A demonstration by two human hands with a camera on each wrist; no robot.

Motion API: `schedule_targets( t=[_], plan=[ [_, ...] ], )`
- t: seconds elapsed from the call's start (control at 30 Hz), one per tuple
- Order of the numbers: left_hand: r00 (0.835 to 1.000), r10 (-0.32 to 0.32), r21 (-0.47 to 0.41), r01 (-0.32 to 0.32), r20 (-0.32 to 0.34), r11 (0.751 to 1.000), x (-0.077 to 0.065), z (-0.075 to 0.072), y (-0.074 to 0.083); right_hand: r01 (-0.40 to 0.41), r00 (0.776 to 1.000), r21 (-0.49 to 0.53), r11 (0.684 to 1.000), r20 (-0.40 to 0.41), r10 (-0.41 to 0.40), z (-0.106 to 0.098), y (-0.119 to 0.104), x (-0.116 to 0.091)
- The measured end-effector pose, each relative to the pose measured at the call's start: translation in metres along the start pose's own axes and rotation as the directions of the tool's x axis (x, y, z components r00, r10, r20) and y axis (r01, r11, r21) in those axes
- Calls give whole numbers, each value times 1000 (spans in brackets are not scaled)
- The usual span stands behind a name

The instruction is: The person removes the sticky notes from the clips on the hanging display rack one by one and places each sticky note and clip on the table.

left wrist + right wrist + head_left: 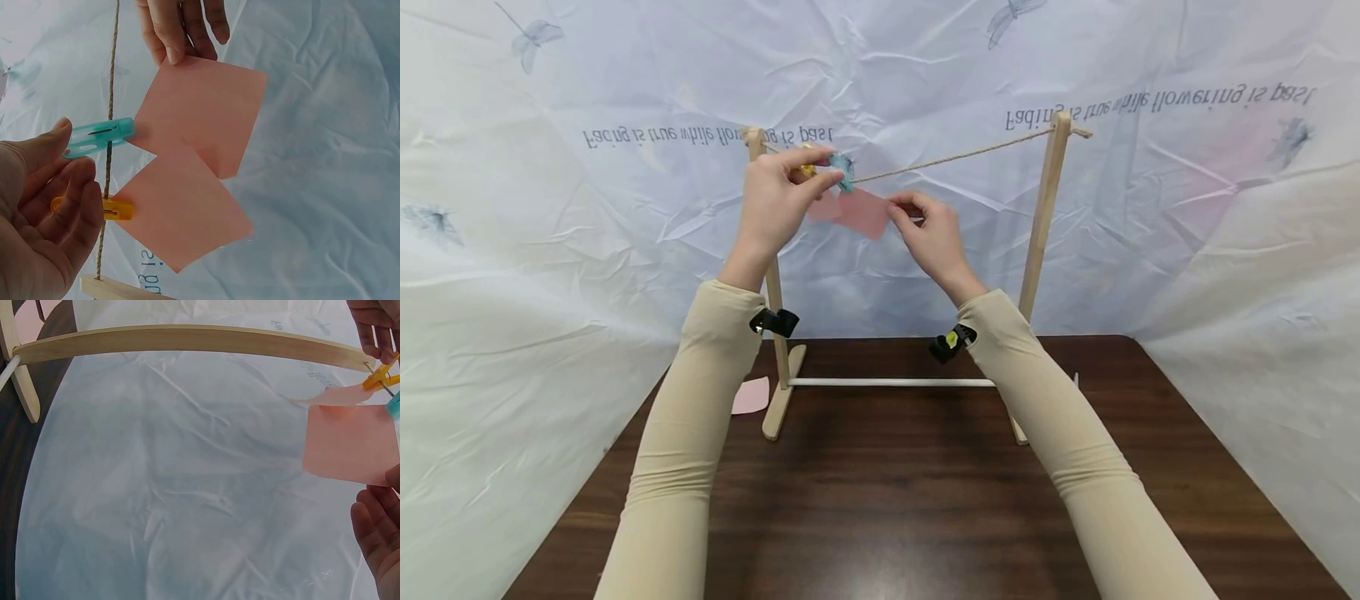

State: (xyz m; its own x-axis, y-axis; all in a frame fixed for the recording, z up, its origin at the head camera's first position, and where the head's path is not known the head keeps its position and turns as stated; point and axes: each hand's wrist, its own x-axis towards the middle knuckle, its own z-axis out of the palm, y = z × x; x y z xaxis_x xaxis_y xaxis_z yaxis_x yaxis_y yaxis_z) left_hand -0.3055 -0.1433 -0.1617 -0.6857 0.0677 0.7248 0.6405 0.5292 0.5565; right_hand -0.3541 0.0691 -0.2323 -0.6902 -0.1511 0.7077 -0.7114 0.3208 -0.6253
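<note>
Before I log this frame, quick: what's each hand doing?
Left hand: closed, pinching the teal clothespin.
Right hand: closed, pinching a pink paper square.

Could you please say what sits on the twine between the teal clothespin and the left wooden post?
In the left wrist view, an orange clothespin gripping pink paper sits on the twine between the teal clothespin and the post.

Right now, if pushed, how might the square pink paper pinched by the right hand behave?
The paper would likely bend easily, as it looks thin. The right hand and teal plastic clothespin meet one edge, so the opposite side may flap.
</note>
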Motion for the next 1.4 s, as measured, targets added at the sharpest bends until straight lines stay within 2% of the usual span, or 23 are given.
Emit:
schedule_targets(
  t=[0.43,0.63,0.83,1.0,1.1,1.3,1.33,1.37,1.4],
  plan=[
    [999,16,-56,-19,-43,998,-3,-1,3,17,1000,-3,1000,-10,-18,-3,-6,0],
    [995,16,-166,-31,-96,986,-2,-1,4,13,1000,-11,1000,-10,-13,-5,-5,-3],
    [987,8,-331,-61,-160,942,1,-5,8,-9,1000,2,1000,-19,9,-14,-5,-5],
    [975,-40,-489,-73,-217,869,3,-13,17,-23,1000,24,999,-9,23,-27,3,-13],
    [967,-42,-552,-108,-252,827,1,-17,24,-28,999,5,1000,-24,28,-38,9,-18],
    [952,39,-551,-209,-303,808,-4,-23,30,-51,998,-61,997,-51,48,-62,17,-27],
    [951,51,-547,-220,-306,807,-4,-24,29,-58,997,-71,996,-55,54,-65,18,-28],
    [953,45,-564,-216,-301,797,-4,-25,29,-64,996,-79,995,-59,60,-69,18,-30],
    [952,55,-556,-222,-301,801,-4,-25,28,-69,996,-83,994,-62,64,-72,19,-31]
  ],
)
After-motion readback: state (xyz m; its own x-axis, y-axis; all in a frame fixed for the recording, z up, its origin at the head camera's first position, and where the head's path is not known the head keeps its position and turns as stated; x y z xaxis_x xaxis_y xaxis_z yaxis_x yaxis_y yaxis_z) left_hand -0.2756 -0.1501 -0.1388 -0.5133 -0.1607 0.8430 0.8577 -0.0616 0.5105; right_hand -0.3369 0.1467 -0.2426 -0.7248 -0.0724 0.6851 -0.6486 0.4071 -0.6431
